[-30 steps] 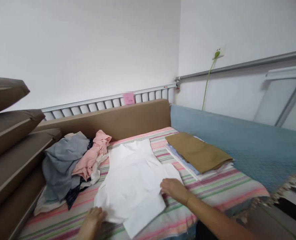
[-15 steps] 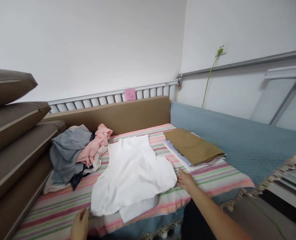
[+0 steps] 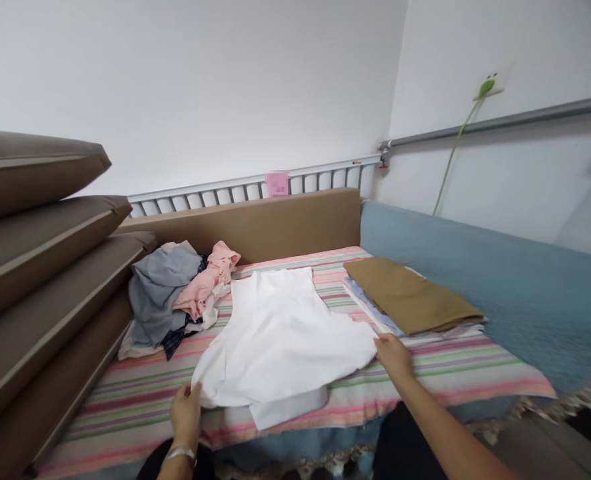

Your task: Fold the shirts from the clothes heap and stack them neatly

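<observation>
A white garment (image 3: 285, 333), its sleeves or sides flaring out, lies spread on the striped cover (image 3: 125, 413). My left hand (image 3: 186, 410) pinches its near left edge. At the right, my right hand (image 3: 393, 355) grips the outer edge of the same garment, pulling that side taut. A paler flap of cloth (image 3: 290, 405) sticks out beneath the garment's near edge. Just beyond my right hand sits a folded stack with an olive-brown garment (image 3: 410, 293) on top.
A rumpled heap holds a grey-blue garment (image 3: 158, 287) and a pink one (image 3: 208, 277). Brown cushions (image 3: 50, 260) are piled at the left. A brown backrest (image 3: 275, 230) and a blue one (image 3: 455, 260) border the far and right sides. A green cord (image 3: 452, 150) hangs from a socket.
Both hands have closed on the white garment's sides; the left came up to its edge. The right side is stretched outward. The view has shifted left.
</observation>
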The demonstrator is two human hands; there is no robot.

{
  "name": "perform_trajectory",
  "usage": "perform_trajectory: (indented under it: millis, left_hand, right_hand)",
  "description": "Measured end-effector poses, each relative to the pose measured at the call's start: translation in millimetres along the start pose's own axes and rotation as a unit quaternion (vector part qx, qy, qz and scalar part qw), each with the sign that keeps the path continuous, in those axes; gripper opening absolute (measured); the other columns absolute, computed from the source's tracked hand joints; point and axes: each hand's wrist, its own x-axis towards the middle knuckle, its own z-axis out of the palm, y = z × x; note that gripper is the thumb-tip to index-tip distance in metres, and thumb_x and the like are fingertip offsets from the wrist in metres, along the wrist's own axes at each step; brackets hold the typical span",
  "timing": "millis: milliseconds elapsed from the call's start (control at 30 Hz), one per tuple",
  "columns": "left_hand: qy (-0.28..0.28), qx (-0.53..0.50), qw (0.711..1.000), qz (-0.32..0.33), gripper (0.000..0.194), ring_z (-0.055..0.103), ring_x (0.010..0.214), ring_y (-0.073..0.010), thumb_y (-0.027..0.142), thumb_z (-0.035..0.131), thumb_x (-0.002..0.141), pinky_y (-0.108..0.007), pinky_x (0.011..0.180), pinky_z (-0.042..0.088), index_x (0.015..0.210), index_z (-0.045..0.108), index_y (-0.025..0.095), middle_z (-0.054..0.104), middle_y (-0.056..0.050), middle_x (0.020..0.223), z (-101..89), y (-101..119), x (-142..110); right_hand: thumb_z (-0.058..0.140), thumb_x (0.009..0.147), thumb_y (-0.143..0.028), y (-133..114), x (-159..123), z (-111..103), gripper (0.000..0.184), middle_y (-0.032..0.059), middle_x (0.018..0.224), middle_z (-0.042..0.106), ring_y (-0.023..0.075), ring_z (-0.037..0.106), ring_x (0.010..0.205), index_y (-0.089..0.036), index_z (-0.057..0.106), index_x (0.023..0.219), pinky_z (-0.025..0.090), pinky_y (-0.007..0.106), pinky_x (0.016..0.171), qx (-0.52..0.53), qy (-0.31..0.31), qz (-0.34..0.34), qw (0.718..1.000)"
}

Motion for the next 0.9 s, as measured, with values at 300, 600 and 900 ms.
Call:
perform_trajectory:
  millis: [300, 600, 900]
  left_hand:
    - [-0.089, 0.125, 0.915, 0.372, 0.045, 0.045, 0.121, -0.0257, 0.038, 0.039, 0.083, -0.044, 0.102, 0.035, 0.12, 0.054, 0.016, 0.054, -0.013, 0.126, 52.3, 46, -16]
    - [-0.242, 0.423, 0.835, 0.255, 0.047, 0.019, 0.137, -0.0281, 0.033, 0.031, 0.09, -0.057, 0.105, 0.019, 0.136, 0.038, 0.027, 0.03, -0.006, 0.147, 108.1, 72, -9]
    - [-0.322, 0.371, 0.796, 0.353, 0.048, 0.014, 0.138, -0.0296, 0.042, 0.029, 0.091, -0.06, 0.106, 0.015, 0.138, 0.034, 0.031, 0.024, -0.002, 0.149, 221.0, 148, 30]
  right_hand:
    - [0.033, 0.087, -0.027, -60, -53, 49, 0.041, 0.0113, 0.125, 0.055, 0.0204, 0.047, 0.119, -0.017, 0.055, 0.12, 0.033, 0.038, 0.103, -0.088, -0.065, -0.385, 0.916]
    - [0.037, 0.089, -0.04, -61, -40, 98, 0.045, 0.0081, 0.14, 0.042, 0.0244, 0.029, 0.133, -0.024, 0.05, 0.129, 0.018, 0.048, 0.108, -0.21, -0.268, -0.318, 0.885]
    - [0.049, 0.074, -0.021, -71, -29, 106, 0.051, 0.0074, 0.144, 0.035, 0.0275, 0.024, 0.135, -0.025, 0.054, 0.125, 0.012, 0.053, 0.109, -0.226, -0.3, -0.254, 0.891]
